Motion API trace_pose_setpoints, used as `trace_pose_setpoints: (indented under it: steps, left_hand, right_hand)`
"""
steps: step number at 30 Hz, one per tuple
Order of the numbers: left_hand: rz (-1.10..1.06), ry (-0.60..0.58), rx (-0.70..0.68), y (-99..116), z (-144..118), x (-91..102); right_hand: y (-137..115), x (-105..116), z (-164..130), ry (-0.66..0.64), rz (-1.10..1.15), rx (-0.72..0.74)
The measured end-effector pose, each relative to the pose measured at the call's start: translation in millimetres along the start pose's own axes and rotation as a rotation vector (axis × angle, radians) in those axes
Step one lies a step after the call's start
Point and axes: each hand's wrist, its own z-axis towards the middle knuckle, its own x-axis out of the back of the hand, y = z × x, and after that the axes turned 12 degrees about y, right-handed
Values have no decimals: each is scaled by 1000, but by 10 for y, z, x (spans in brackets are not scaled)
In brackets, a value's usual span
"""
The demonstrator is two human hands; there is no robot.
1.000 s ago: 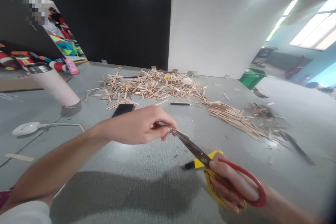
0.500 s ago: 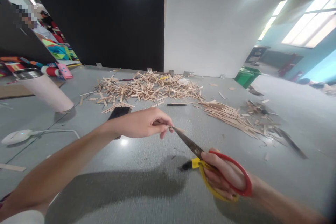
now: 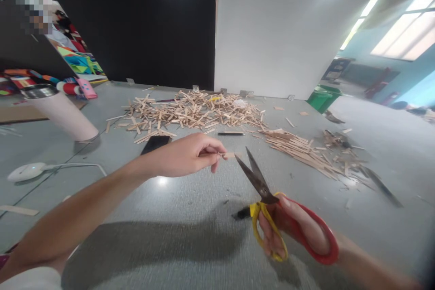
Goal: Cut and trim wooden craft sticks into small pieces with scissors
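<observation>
My left hand (image 3: pixel 193 154) pinches a small flat wooden stick (image 3: pixel 232 155), whose pale end sticks out to the right of the fingertips. A pair of scissors (image 3: pixel 260 183) with one red and one yellow handle is in my right hand (image 3: pixel 299 226). Its blades are spread apart, their tips close to the stick's free end. Just left of the scissors' handles lies a black and yellow tool (image 3: pixel 244 213) on the grey table (image 3: pixel 170 244). Fingers of my left hand hide the rest of the stick.
A loose heap of wooden sticks (image 3: pixel 190 111) lies ahead, with a neater stack of sticks (image 3: pixel 299 147) at right. Also on the table are a black pen (image 3: pixel 231 133), a phone (image 3: pixel 154 143), a pink tumbler (image 3: pixel 66 115) and a white corded device (image 3: pixel 27 172). Upright panels (image 3: pixel 272 31) stand behind.
The scissors have opened; before, their blades were together at my left fingertips. My right hand has moved slightly right and down, away from the stick, while my left hand stays nearly in place.
</observation>
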Motion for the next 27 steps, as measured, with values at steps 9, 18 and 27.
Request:
trace_pose_setpoints:
  steps: [9, 18, 27]
  left_hand:
    - [-115, 130, 7, 225, -269, -98]
    - [-257, 208, 61, 300, -385, -203]
    - [-139, 350, 29, 294, -428, -322]
  right_hand:
    - [-216, -222, -244, -11, -164, 42]
    - [-304, -237, -266, -32, -309, 18]
    - [-290, -307, -378, 72, -285, -45]
